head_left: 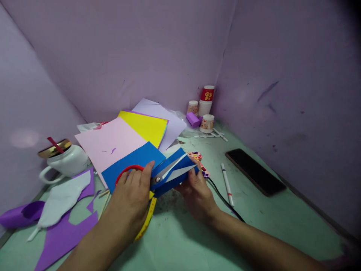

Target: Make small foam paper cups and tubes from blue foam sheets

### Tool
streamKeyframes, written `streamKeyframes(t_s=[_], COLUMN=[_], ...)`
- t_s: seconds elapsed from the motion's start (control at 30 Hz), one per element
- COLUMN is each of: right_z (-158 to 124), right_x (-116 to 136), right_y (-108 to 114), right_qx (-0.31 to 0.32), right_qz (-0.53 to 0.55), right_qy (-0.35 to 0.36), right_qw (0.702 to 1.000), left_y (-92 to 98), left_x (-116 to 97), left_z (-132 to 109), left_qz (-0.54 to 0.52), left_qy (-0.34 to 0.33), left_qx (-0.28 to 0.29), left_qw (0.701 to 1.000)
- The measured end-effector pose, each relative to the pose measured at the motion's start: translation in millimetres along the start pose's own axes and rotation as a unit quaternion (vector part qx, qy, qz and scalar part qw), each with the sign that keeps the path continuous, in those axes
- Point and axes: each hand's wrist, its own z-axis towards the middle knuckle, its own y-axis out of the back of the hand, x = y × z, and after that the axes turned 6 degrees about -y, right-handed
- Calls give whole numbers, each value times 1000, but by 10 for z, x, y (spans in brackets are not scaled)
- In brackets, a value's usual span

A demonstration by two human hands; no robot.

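My left hand (132, 197) is closed round the red handles of a pair of scissors (160, 177), whose blades lie across a small blue paper piece (184, 162). My right hand (197, 192) grips that blue piece from below, fingers curled under it. Both hands hover just above the green table (183, 241), in front of a larger blue sheet (132, 160).
Pink (109, 145), yellow (145, 126) and lilac sheets lie stacked behind. A white mug (66, 160) stands at left beside purple scraps (67, 233). Paper cups (207, 109) sit in the back corner. A dark phone (255, 171), a pen (227, 184) and a black cable (222, 199) lie to the right.
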Motion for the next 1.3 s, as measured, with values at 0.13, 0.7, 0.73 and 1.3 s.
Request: streamKeyframes(t_s=[0.13,0.7,0.73,1.3], right_z=[6,33,36,41], right_x=[-26,-30,-26,-49], right_y=[17,52,51,63], right_qx=[-4,3,2,-22], right_qz=[-6,-14,-13,-25], right_qy=[6,-1,-1,-16], right_qw=[1000,1000,1000,999], left_y=[-9,102,115,50], left_x=[-27,-16,-18,-34], left_z=[32,81,95,-51], left_qz=[31,81,75,91], left_qy=[15,48,52,77], left_qx=[20,181,188,109], left_qw=[999,979,978,987])
